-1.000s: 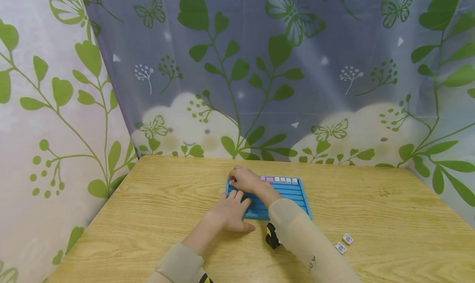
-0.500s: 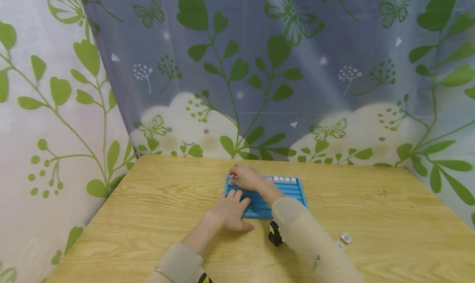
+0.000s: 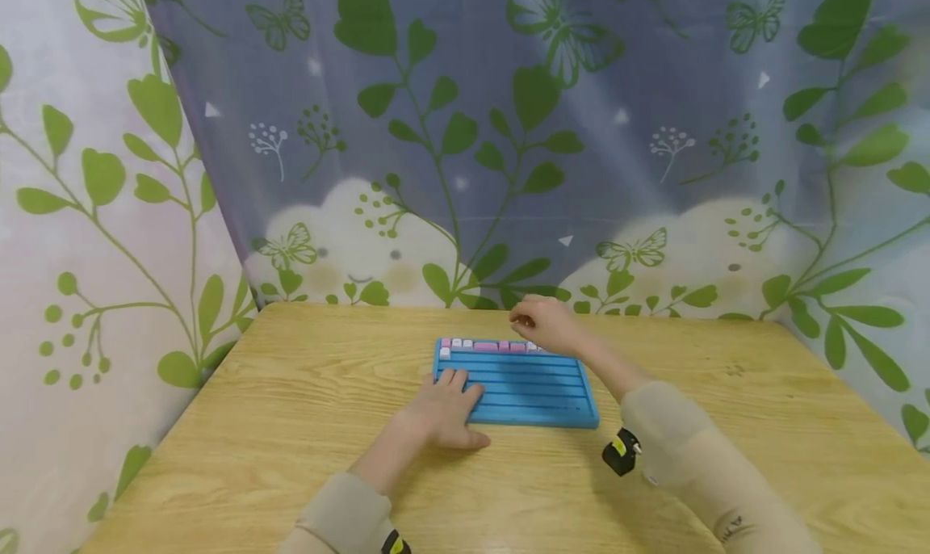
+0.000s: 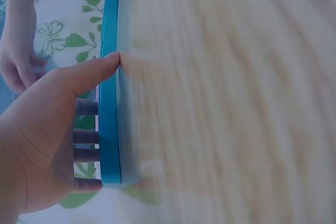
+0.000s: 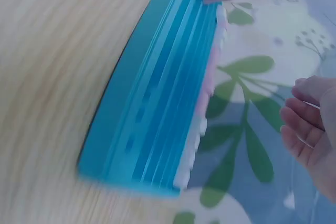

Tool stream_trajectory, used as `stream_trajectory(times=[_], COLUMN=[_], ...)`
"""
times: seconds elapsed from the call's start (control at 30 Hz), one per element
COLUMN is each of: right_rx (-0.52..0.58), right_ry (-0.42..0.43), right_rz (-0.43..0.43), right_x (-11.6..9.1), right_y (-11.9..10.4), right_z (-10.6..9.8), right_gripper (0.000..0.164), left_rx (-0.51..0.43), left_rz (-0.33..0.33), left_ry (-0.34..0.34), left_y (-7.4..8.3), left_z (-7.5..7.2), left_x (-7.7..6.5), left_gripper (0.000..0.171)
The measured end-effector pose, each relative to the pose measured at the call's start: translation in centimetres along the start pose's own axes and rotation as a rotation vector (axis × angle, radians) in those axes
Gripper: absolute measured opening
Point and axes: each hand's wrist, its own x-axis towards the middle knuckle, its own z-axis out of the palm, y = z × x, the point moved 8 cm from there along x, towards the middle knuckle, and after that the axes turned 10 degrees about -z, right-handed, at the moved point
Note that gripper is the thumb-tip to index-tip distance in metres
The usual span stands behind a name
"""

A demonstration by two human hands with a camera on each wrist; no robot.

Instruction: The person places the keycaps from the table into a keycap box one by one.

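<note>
A blue ridged tray (image 3: 541, 400) lies on the table, several pink and white keycap-like tiles (image 3: 485, 346) lined up along its far row. One white tile (image 3: 445, 353) sits at the left end of the second row. My left hand (image 3: 445, 413) rests on the tray's left front part; in the left wrist view its thumb touches the front wall (image 4: 109, 145) and its fingers reach over the top. Raised above the tray's far right side, my right hand (image 3: 548, 324) has loosely bent fingers with nothing visible between them. It hides the right end of the tile row.
The wooden table (image 3: 312, 376) meets a leaf-patterned curtain (image 3: 436, 134) at its far edge. A black wrist device (image 3: 620, 452) hangs at the right sleeve. The right forearm covers the spot where two loose tiles lay.
My right hand has left the tray's far left corner and moved right and up. A pink tile and a white tile now show in that corner. The left hand stays on the tray.
</note>
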Motion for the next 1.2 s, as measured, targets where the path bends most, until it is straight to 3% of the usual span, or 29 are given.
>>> stream_trajectory(times=[0.13, 0.4, 0.57, 0.7, 0.8, 0.93, 1.2], right_rx=[0.057, 0.203, 0.247, 0.309, 0.35, 0.358, 0.243], right_ry=[-0.066, -0.337, -0.521, -0.596, -0.615, -0.605, -0.567], right_rz=[0.027, 0.151, 0.29, 0.447, 0.546, 0.563, 0.406], right_x=[-3.3, -10.9, -15.4, -18.4, -19.6, -19.9, -18.5], right_y=[0.5, 2.0, 2.1, 1.8, 1.7, 1.7, 1.6], right_z=[-1.4, -1.9, -1.6, -1.1, -0.5, 0.2, 0.3], right_gripper=[0.011, 0.01, 0.012, 0.022, 0.023, 0.02, 0.024], left_rx=[-0.003, -0.025, -0.035, -0.037, -0.038, -0.039, -0.033], left_rz=[0.007, 0.005, 0.005, 0.01, 0.009, 0.004, 0.005], left_ry=[0.006, -0.006, -0.009, -0.013, -0.014, -0.016, -0.012], left_y=[0.0, 0.0, -0.1, 0.1, 0.1, 0.1, 0.1], left_z=[-0.1, -0.2, -0.2, -0.2, -0.2, -0.2, -0.1], left_x=[0.0, -0.2, -0.1, -0.1, -0.2, -0.2, -0.2], left_gripper=[0.076, 0.076, 0.077, 0.078, 0.078, 0.077, 0.076])
